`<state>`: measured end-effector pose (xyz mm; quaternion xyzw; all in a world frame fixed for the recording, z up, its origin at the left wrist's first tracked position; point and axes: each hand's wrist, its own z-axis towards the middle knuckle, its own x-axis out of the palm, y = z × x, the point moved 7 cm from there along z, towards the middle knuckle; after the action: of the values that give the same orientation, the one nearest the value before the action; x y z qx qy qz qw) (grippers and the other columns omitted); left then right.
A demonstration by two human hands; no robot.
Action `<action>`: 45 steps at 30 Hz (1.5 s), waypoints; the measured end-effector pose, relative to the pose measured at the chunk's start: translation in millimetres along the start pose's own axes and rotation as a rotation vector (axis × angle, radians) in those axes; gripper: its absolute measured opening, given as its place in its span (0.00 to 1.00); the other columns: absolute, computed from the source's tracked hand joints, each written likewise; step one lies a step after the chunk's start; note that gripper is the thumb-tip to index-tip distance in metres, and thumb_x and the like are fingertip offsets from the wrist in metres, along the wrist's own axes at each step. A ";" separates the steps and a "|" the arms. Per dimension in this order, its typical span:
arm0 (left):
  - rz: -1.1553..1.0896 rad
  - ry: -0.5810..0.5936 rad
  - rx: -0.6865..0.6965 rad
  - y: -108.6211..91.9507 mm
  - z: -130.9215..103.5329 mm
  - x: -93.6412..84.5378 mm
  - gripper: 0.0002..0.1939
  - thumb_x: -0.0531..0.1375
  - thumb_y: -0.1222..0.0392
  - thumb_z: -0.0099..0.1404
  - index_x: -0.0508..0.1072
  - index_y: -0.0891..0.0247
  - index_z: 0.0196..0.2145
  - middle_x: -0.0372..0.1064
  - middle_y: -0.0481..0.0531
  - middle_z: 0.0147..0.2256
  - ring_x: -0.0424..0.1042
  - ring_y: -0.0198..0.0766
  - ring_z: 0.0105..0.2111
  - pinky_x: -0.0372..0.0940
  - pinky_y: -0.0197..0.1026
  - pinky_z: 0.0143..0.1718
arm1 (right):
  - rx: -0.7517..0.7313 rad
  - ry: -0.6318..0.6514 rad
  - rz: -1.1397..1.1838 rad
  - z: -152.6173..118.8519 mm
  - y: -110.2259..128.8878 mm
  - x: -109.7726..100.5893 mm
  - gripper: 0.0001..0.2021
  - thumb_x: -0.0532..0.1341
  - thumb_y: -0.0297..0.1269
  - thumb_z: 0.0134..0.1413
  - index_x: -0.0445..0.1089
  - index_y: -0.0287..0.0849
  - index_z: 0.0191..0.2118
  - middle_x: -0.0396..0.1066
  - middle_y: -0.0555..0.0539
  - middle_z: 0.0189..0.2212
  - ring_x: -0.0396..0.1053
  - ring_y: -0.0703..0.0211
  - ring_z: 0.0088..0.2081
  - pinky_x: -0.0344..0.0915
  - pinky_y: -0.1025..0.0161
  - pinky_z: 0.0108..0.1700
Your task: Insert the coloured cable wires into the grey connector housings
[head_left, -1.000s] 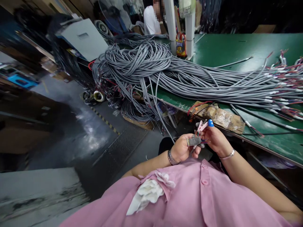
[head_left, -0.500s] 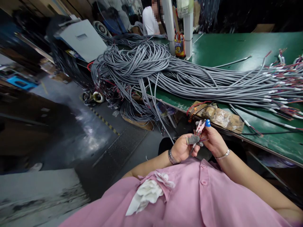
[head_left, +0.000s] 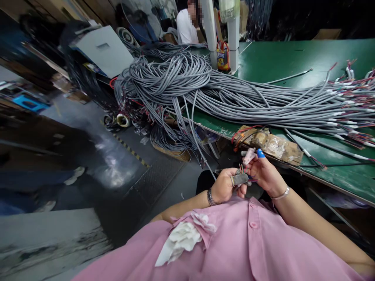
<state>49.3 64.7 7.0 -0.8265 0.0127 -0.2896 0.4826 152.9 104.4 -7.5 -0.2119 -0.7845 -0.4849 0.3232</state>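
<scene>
My left hand (head_left: 227, 186), with a grey cover on its thumb, is closed around a cable's stripped end. Thin coloured wires (head_left: 241, 168) stick up past that thumb, and more point sideways toward the other hand. Close beside it, my right hand (head_left: 267, 175) has a blue cover (head_left: 260, 153) on one fingertip. Its fingers are closed on a small pink clip-like tool (head_left: 249, 155), blurred now. The tool is just above the wires; whether it touches them I cannot tell. Both hands are in front of my pink shirt, at the table's near edge.
Long grey cables (head_left: 258, 99) lie heaped across the green table (head_left: 281, 58), with stripped ends at the right. A taped wooden block (head_left: 275, 146) lies at the near edge. White posts (head_left: 233, 43) stand behind. A person (head_left: 186, 25) is at the back; someone's shoes (head_left: 74, 175) show at left.
My right hand has moved slightly right, drawing the pink tool a little away from the left thumb. My left hand still holds the wires. Another person's legs have come into view at the left.
</scene>
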 end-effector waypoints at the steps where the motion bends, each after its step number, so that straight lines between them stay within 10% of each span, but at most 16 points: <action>1: 0.003 -0.008 0.007 -0.2 -0.5 -0.1 0.20 0.66 0.47 0.52 0.68 0.68 0.23 0.68 0.50 0.16 0.65 0.32 0.13 0.59 0.34 0.15 | -0.019 -0.013 -0.019 -0.3 1.2 -1.1 0.16 0.63 0.52 0.51 0.73 0.42 0.32 0.71 0.49 0.27 0.66 0.63 0.27 0.65 0.66 0.31; 17: -0.109 -0.052 0.007 -0.2 8.5 -2.3 0.17 0.66 0.50 0.51 0.69 0.68 0.27 0.67 0.49 0.17 0.63 0.32 0.12 0.56 0.34 0.13 | -0.297 -0.156 -0.252 -3.3 10.6 -9.1 0.19 0.59 0.56 0.53 0.73 0.44 0.30 0.69 0.49 0.24 0.63 0.62 0.26 0.61 0.64 0.29; 38: -0.075 -0.050 0.023 6.5 4.9 -5.1 0.17 0.65 0.49 0.52 0.68 0.67 0.27 0.68 0.49 0.17 0.64 0.33 0.12 0.58 0.34 0.14 | -0.025 -0.043 0.025 5.5 -4.7 -1.8 0.24 0.58 0.63 0.48 0.72 0.44 0.33 0.73 0.46 0.31 0.67 0.61 0.27 0.66 0.63 0.30; 45: -0.026 -0.113 0.049 2.3 -0.2 -4.7 0.20 0.66 0.46 0.50 0.68 0.67 0.24 0.67 0.49 0.16 0.64 0.33 0.12 0.58 0.34 0.14 | -0.038 -0.023 -0.024 -2.7 1.0 2.5 0.15 0.63 0.50 0.52 0.73 0.43 0.34 0.72 0.49 0.28 0.65 0.63 0.27 0.64 0.66 0.30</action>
<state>46.0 64.7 3.0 -0.8296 -0.0322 -0.2491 0.4987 152.6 102.4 -4.3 -0.2143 -0.7814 -0.5009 0.3043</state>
